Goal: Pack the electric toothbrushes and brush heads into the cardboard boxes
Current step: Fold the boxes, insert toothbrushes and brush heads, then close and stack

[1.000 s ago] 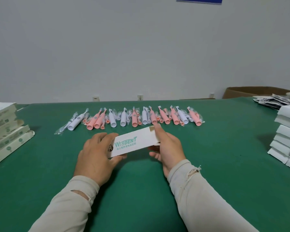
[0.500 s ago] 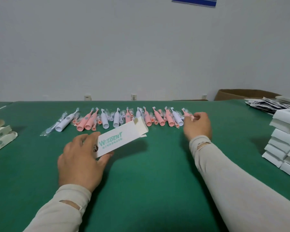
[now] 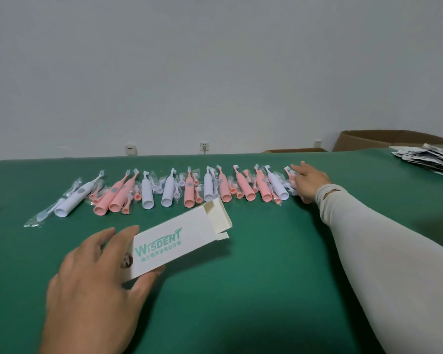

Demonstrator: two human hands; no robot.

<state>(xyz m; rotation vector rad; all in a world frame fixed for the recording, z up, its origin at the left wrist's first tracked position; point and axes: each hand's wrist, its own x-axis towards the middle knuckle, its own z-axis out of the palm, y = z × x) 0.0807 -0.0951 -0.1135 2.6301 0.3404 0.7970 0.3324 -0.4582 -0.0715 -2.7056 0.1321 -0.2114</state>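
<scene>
A white cardboard box point(image 3: 179, 241) with green lettering lies slanted over the green table point(image 3: 253, 290), its far end flap open. My left hand point(image 3: 92, 290) grips its near end, fingers on top and thumb at the side. Behind it runs a row of pink and white electric toothbrushes point(image 3: 189, 190) with small bagged brush heads point(image 3: 128, 203) between them. My right hand point(image 3: 310, 182) reaches to the row's right end and closes over the last pink toothbrush point(image 3: 289, 175), which is mostly hidden under the fingers.
A pile of printed leaflets point(image 3: 430, 157) lies at the table's far right edge. A brown carton point(image 3: 381, 140) stands behind the table there. Wall sockets point(image 3: 204, 145) sit low on the grey wall.
My right hand left the box and reached to the right end of the toothbrush row, settling over the last pink one. My left hand keeps the box, now lower and to the left.
</scene>
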